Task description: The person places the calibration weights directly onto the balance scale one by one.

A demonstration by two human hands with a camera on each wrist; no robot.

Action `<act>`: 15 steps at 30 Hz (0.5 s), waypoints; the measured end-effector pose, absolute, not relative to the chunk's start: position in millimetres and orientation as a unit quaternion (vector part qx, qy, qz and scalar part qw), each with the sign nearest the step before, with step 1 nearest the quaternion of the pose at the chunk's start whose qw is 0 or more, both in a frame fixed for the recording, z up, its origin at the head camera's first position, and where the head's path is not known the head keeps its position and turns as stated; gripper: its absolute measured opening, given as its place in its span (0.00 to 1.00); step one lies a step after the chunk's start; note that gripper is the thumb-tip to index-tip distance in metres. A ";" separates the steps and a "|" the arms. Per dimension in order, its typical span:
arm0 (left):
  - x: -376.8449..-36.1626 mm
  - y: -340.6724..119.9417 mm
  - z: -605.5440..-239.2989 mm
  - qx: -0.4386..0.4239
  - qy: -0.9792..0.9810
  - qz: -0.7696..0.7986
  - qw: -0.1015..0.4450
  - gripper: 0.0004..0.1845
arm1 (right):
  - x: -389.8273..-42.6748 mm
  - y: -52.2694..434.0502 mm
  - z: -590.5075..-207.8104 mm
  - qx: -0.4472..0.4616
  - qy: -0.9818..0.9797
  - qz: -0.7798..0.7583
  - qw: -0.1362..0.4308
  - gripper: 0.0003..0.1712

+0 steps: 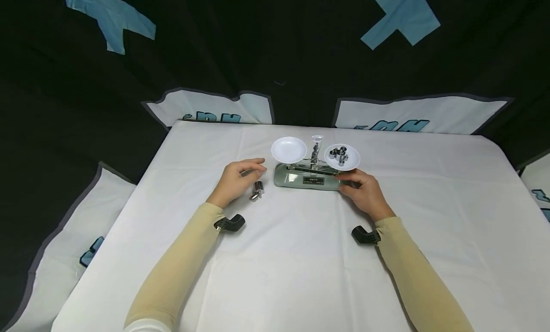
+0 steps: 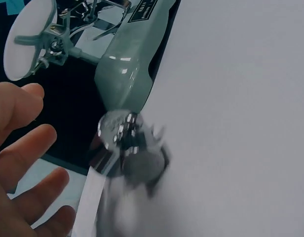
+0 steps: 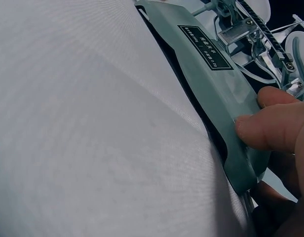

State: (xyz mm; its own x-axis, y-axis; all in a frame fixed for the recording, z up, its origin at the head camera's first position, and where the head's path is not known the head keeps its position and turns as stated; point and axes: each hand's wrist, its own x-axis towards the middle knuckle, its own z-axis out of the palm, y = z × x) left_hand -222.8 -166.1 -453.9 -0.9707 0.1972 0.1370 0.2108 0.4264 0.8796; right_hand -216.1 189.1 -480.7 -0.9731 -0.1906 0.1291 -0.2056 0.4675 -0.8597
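A balance scale with a grey-green base stands at the table's far middle. Its left pan is bare, and its right pan carries several small metal weights. My right hand grips the right end of the base, with fingers on top of the base. My left hand hovers just left of the scale with relaxed fingers, holding nothing. Two metal weights lie on the cloth right below it, showing blurred in the left wrist view as weights beside the base.
A white cloth covers the table. Black curtains with blue and white patches hang behind and beside it. Black wrist-camera mounts sit on both forearms.
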 end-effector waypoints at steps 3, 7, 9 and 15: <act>-216.1 -171.9 -452.7 -0.117 -0.855 -0.504 0.010 0.10 | -215.9 189.5 -480.4 0.113 -0.858 0.501 0.004 0.16; -204.6 -178.0 -449.5 -0.106 -0.866 -0.489 0.009 0.11 | -215.4 189.7 -480.6 0.109 -0.859 0.499 0.002 0.15; -199.0 -181.3 -447.6 -0.099 -0.870 -0.484 0.010 0.11 | -215.7 189.6 -481.1 0.108 -0.860 0.498 0.004 0.15; -182.8 -194.1 -446.4 -0.091 -0.881 -0.465 0.024 0.12 | -215.4 188.5 -480.9 0.111 -0.861 0.496 0.009 0.15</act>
State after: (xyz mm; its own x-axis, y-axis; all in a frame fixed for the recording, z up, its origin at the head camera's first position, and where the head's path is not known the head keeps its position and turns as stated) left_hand -182.8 -194.1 -446.4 -0.9824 0.1381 0.1259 0.1818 0.5517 0.8140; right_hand -215.4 188.5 -480.9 -0.9752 -0.1828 0.1250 -0.1997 0.4825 -0.8528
